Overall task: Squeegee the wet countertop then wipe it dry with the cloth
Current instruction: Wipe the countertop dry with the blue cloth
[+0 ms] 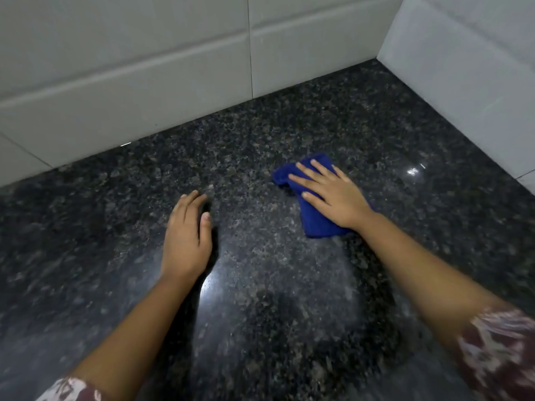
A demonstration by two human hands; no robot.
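both hands flat: right hand (333, 195) presses blue cloth (314, 218), left hand (188, 235) on countertop (260, 285).

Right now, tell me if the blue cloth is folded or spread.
Folded. The blue cloth lies as a doubled wad under the right hand, which presses it flat onto the countertop.

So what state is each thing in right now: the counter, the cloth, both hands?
granite countertop: glossy, reflecting light; wetness is hard to tell.
blue cloth: crumpled, lying on the granite countertop.
right hand: fingers straight, pressing down on the blue cloth.
left hand: fingers relaxed, holding nothing, on the granite countertop.
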